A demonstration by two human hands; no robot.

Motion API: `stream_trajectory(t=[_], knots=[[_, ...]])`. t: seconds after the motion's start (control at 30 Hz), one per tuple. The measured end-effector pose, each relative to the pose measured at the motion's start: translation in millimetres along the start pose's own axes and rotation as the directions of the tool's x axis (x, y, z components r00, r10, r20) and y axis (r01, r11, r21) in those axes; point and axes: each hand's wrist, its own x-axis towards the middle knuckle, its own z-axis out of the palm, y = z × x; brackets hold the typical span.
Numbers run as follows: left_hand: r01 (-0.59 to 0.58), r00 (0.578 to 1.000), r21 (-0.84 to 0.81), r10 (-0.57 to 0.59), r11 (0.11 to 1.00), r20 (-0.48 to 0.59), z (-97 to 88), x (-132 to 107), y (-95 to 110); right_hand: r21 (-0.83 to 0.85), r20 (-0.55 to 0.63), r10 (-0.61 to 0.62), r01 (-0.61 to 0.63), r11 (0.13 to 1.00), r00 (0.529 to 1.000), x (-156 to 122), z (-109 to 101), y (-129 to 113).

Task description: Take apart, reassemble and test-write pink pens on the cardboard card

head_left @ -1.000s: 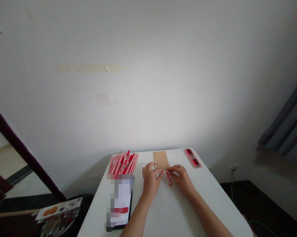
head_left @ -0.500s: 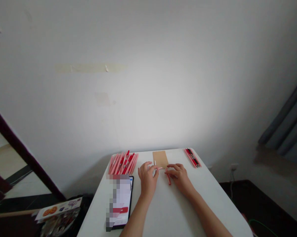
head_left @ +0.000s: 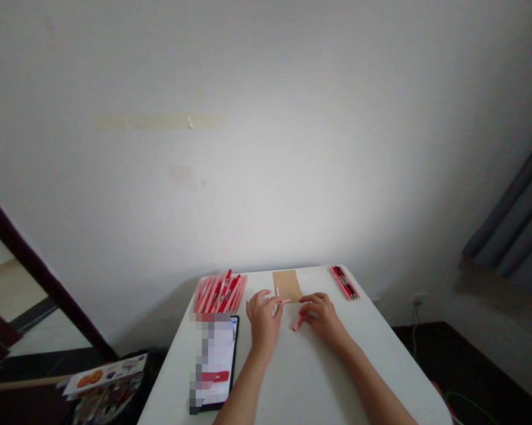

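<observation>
My left hand (head_left: pixel 264 323) is closed, thumb and forefinger pinching a thin pale pink pen part (head_left: pixel 286 301) just in front of a tan card (head_left: pixel 287 283). A short white strip (head_left: pixel 277 291) shows along the card's left side. To the right, my right hand (head_left: pixel 322 317) pinches a pink pen piece (head_left: pixel 297 323) whose end points toward me and to the left. Its other end is hidden by the fingers. I cannot make out exactly which part of a pen each piece is.
Pink and red pens (head_left: pixel 221 293) lie heaped at the table's back left. A phone (head_left: pixel 216 363) lies in front of them. Several pink, red and black pens (head_left: pixel 345 283) lie at the back right. The white table (head_left: pixel 305 383) stands against a wall (head_left: pixel 287 147).
The pink piece at my right hand has swung: its near end now points further left and sits slightly higher. My left hand and its thin piece have hardly moved.
</observation>
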Motion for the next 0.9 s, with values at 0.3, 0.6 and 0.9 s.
stream_trajectory(t=[0.3, 0.6, 0.9], knots=[[0.020, 1.000, -0.003, -0.020, 1.000, -0.009, -0.1, 0.8, -0.5, 0.052, 0.015, 0.021, -0.021, 0.998, 1.000, 0.8, -4.0, -3.9], [0.019, 1.000, -0.004, -0.020, 1.000, -0.014, -1.8, 1.1, -0.4, 0.156, -0.012, 0.098, -0.095, 0.983, 0.995, 2.0, -1.9, 2.0], [0.026, 1.000, -0.047, -0.026, 0.999, -0.011, -1.5, 2.6, -1.2, 0.150, -0.143, 0.122, -0.100, 0.984, 0.982, 2.1, -4.7, 8.3]])
